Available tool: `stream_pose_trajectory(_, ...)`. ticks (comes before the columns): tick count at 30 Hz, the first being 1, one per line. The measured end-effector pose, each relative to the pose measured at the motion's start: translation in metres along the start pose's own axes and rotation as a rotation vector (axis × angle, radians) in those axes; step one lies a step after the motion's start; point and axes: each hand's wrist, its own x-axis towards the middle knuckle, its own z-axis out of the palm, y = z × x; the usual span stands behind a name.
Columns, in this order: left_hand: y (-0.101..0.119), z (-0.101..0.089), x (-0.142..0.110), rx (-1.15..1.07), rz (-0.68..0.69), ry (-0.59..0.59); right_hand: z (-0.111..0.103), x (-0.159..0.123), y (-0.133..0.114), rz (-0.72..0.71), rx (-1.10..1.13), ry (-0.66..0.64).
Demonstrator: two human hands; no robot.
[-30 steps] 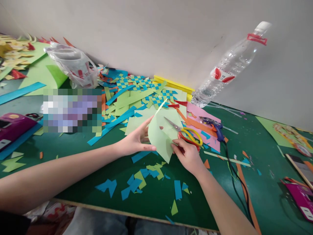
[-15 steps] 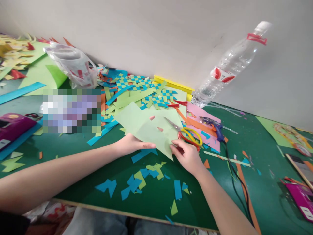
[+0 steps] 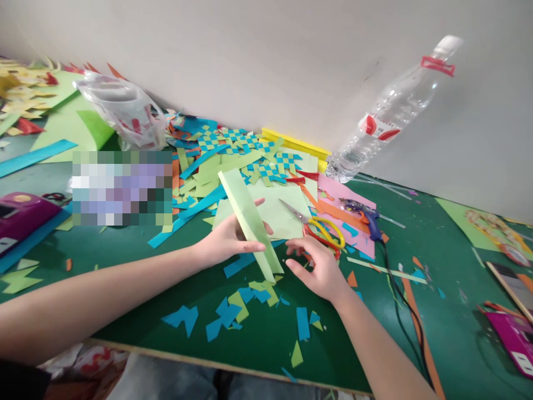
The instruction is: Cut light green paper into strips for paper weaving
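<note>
My left hand (image 3: 233, 236) holds a light green sheet of paper (image 3: 247, 216), its thumb in front and its fingers behind. The sheet stands tilted above the table and is seen folded or curled into a narrow shape. Just right of it, my right hand (image 3: 316, 264) is empty, with thumb and fingers apart. Scissors (image 3: 320, 230) with yellow and red handles lie beyond the right hand, their blades on another pale green sheet (image 3: 287, 203). Blue and green paper scraps (image 3: 233, 308) are scattered on the table below the hands.
Woven blue-green paper pieces (image 3: 266, 164) lie piled at the back. A clear bottle (image 3: 378, 119) leans by the wall. On pink paper (image 3: 358, 236) rests a glue gun (image 3: 372, 222), its cord (image 3: 402, 294) running right. A plastic-bagged cup (image 3: 129, 108) stands left, near a purple case (image 3: 29, 216).
The green sheet, spread broadly between both hands before, now stands narrow in my left hand. My right hand has let go of its edge, and its fingers have spread.
</note>
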Motion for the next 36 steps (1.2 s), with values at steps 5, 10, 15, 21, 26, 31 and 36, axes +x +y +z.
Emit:
stream_pose_trajectory(5,0.002,0.003,0.0,-0.054,-0.001,-0.004,0.002,0.0,-0.008,-0.006,-0.044,-0.042)
stream_pose_trajectory(10,0.0,0.005,0.001,-0.068,0.014,-0.024,0.009,0.0,-0.019,-0.001,-0.077,-0.062)
stream_pose_trajectory(15,-0.002,0.005,0.002,-0.033,0.016,-0.005,0.017,0.001,-0.02,-0.027,-0.126,-0.067)
stream_pose_trajectory(21,-0.002,0.004,0.003,0.018,0.068,0.048,0.015,0.002,-0.014,-0.011,-0.069,0.022)
stream_pose_trajectory(26,-0.004,0.001,0.004,-0.069,0.055,0.182,0.009,0.004,-0.009,0.081,0.06,0.091)
stream_pose_trajectory(31,-0.004,-0.002,0.006,-0.136,0.086,0.286,0.007,0.005,0.004,0.226,0.221,0.22)
stream_pose_trajectory(36,0.0,-0.003,0.01,-0.166,0.087,0.378,0.004,0.004,0.014,0.438,0.504,0.297)
